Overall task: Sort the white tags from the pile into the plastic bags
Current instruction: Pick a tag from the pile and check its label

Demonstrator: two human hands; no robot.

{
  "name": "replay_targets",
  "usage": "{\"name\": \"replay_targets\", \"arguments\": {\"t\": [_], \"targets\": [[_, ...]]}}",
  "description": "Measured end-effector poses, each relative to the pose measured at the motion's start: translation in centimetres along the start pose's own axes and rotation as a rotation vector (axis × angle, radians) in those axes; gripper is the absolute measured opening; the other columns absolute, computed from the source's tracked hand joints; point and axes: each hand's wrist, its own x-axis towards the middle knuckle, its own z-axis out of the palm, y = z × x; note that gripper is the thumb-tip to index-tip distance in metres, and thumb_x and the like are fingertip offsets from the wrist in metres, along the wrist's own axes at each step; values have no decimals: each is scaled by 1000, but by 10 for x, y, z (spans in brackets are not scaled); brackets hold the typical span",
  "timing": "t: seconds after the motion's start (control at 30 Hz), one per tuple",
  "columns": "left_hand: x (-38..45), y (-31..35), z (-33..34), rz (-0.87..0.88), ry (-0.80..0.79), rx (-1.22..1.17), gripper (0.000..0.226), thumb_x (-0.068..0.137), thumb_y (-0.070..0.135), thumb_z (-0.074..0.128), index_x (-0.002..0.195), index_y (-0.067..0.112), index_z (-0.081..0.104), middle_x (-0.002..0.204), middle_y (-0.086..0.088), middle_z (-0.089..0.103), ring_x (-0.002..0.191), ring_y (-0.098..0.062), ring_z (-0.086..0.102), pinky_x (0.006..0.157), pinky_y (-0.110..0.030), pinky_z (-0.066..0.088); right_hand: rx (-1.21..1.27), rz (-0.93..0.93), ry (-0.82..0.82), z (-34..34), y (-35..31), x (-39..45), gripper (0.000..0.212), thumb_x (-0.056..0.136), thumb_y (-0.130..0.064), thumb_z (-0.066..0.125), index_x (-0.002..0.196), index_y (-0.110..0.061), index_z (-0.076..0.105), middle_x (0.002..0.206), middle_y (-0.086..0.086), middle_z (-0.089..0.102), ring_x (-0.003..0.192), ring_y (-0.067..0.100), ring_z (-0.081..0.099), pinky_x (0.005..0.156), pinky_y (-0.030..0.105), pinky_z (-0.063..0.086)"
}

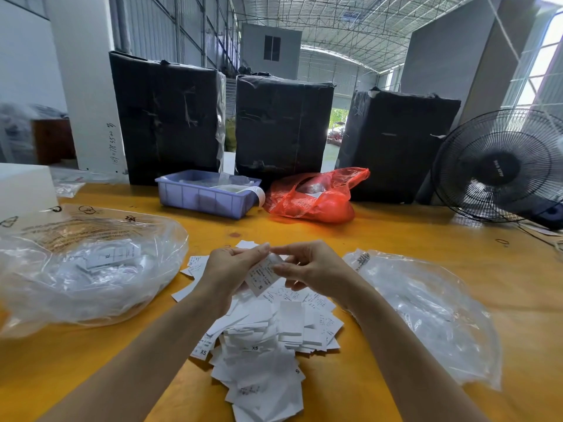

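Observation:
A pile of white tags point(265, 339) lies on the yellow table point(396, 239) in front of me, some marked XS and S. Above the pile's far end, my left hand point(227, 269) and my right hand point(307, 269) together hold a white tag point(262, 275) printed with an S. Fingers of both hands pinch its upper edge. A clear plastic bag point(85, 269) with tags inside lies to the left. A second clear plastic bag point(426, 309) lies to the right, its contents hard to make out.
A purple plastic bin point(204, 196) and a red plastic bag point(316, 196) sit at the back of the table. Three black wrapped boxes point(283, 126) stand behind them. A black fan point(499, 166) stands at the right, a white box point(24, 187) at the far left.

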Motion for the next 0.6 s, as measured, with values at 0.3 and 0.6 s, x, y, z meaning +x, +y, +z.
{"name": "replay_targets", "arguments": {"t": [0.3,0.6], "targets": [[-3,-3,1,19,101,-29,23,79,29,73,79,6,72,71,-9,67,67,-23,60,59,-30,47,64,-54,76,6,-4,-2,18,85,-12,68,100,-3,71,73,-1,69,57,3,62,56,16,47],[-1,5,-7,-131,-127,109,43,70,44,72,91,6,69,70,-3,73,64,-19,66,60,-29,49,332,176,194,1,3,-1,3,83,-7,68,85,-5,70,71,9,69,58,11,65,62,22,49]]}}
